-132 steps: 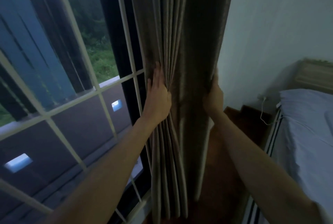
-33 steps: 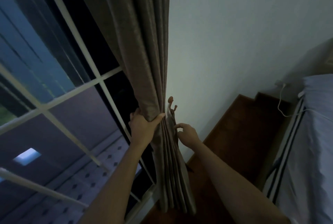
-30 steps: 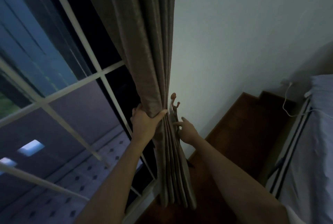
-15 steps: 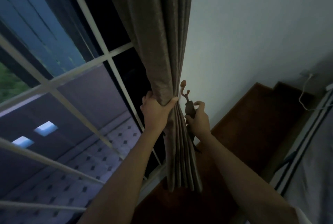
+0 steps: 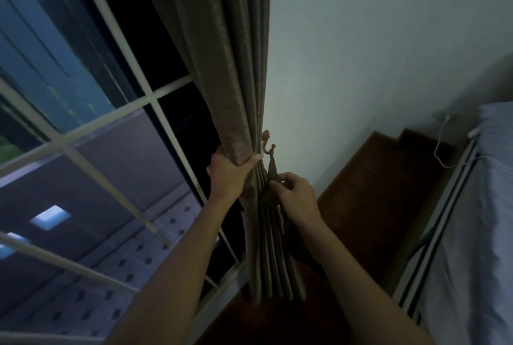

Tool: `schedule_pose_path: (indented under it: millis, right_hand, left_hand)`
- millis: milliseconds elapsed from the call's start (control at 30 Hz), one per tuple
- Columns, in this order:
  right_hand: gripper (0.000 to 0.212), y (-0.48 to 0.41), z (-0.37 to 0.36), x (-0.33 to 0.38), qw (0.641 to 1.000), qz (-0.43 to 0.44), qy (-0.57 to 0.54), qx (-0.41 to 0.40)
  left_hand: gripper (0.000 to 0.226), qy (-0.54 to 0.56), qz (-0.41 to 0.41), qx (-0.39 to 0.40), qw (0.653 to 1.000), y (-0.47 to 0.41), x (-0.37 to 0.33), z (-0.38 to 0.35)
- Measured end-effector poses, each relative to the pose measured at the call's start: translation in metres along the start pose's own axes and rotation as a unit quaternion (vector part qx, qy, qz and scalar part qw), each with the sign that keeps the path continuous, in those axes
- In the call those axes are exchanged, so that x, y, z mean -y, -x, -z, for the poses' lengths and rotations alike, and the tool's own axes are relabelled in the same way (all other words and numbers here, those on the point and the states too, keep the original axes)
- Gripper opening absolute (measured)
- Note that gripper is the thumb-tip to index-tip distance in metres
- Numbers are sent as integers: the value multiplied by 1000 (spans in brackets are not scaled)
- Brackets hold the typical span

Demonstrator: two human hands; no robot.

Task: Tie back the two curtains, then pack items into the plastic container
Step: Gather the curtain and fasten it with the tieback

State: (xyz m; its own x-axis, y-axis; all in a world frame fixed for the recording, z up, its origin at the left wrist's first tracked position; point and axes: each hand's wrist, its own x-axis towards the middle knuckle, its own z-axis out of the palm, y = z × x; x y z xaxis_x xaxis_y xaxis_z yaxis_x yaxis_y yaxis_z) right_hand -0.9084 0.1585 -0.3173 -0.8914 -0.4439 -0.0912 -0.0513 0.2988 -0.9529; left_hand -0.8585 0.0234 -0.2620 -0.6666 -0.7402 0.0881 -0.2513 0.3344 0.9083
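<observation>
Within left hand [image 5: 226, 176] fingers [image 5: 217, 153], curtain [image 5: 230, 66]; right hand [image 5: 297, 197], tieback [image 5: 271, 169]

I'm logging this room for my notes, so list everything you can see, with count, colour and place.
pleated fabric curtain: one, grey-brown, centre, bunched
curved metal wall hook: one, bronze, on wall right of curtain
fabric tieback strap: one, dark, hanging from hook
grid-framed window: one, white bars, left
wooden floor: one, brown, lower right
bed: one, pale grey sheet, far right
thin cable: one, white, by the bed
hands: two, bare; left hand grips curtain, right hand pinches strap
</observation>
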Motion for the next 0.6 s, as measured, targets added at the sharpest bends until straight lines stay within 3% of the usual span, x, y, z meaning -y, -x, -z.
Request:
schedule_pose_path:
  millis: [233,400,533,600]
  right_hand:
    - [33,9,-13,-3,999,44,0,-6]
    - [14,0,-12,-7,998,58,-24,-14]
    - [55,-6,-8,4,998,62,-26,6]
    - [58,-9,-10,3,995,101,23,1]
  left_hand:
    - [62,8,-10,10,1000,-3,-2,-1]
    - [58,20,1,82,996,-7,-3,6]
    - [35,31,17,152,988,-9,-4,8]
    - [40,42,21,169,985,-10,-3,7]
